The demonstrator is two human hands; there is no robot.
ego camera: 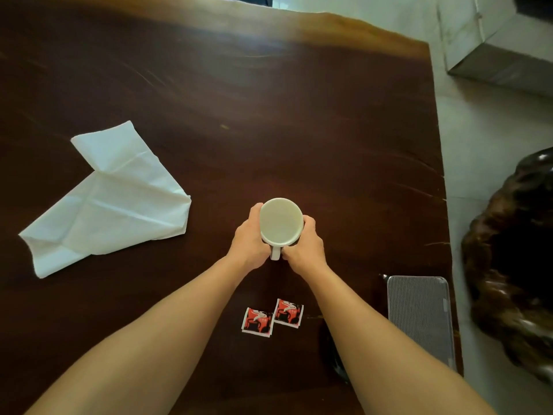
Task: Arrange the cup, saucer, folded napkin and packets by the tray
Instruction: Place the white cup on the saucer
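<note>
A white cup point(280, 222) stands at the middle of the dark wooden table point(269, 115), its handle pointing toward me. My left hand point(250, 238) wraps its left side and my right hand point(306, 241) wraps its right side near the handle. Whether the cup rests on the table or is lifted, I cannot tell. A white napkin point(110, 199) lies loosely spread and creased at the left. Two red-and-black packets point(273, 317) lie side by side close to me, between my forearms. No saucer shows.
A grey ribbed rectangular tray point(420, 316) lies at the table's near right corner. The table's right edge runs just past it. Beyond it stand a dark carved wooden piece point(514, 259) and a grey box point(496, 40) on the pale floor.
</note>
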